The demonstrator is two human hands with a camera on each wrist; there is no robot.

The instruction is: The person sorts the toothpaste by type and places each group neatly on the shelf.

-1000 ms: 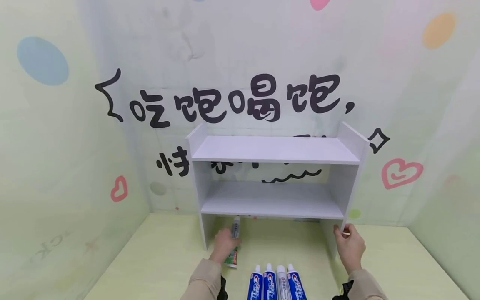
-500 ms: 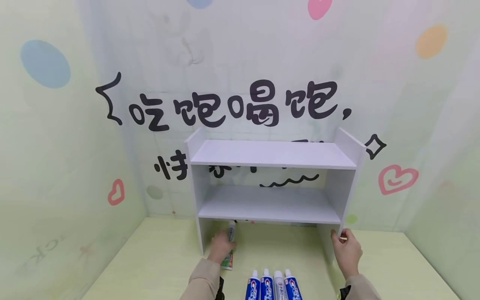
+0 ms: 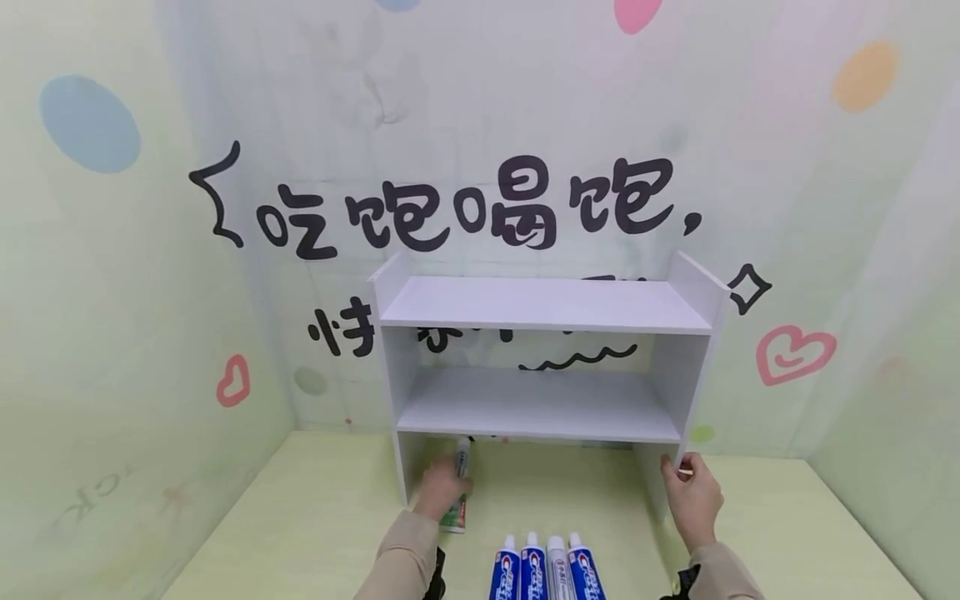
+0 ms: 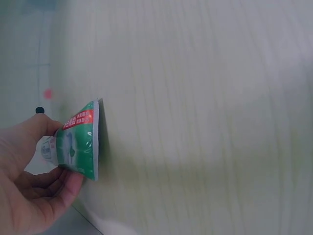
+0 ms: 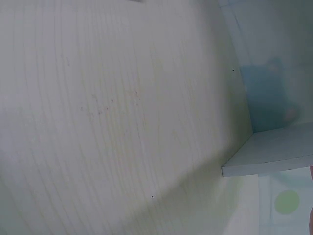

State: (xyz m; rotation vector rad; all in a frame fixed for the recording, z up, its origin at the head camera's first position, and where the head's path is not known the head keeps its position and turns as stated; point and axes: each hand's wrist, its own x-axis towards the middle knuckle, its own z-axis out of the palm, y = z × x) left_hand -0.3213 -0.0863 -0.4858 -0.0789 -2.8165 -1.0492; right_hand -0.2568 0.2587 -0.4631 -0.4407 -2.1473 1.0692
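Under the lower board of the white shelf unit [image 3: 537,402], at its left end, my left hand [image 3: 441,490] grips a toothpaste tube [image 3: 454,518]. The tube has a green and red crimped end pointing toward me and a white cap end pointing to the back wall. In the left wrist view, thumb and fingers curl round the sides of the toothpaste tube [image 4: 78,142], just over the tabletop. At the right, my right hand [image 3: 694,502] pinches the front edge of the unit's right side panel [image 3: 660,475]. The right wrist view shows that panel [image 5: 274,152] but barely any of the hand.
Several toothpaste tubes [image 3: 532,567], mostly blue and one silvery, lie side by side on the pale table [image 3: 300,517] in front of the unit, caps toward the back. A printed wall [image 3: 480,108] stands close behind, with walls on both sides.
The head view has shifted slightly. Both hands keep almost the same places, the left on the tube and the right on the side panel.
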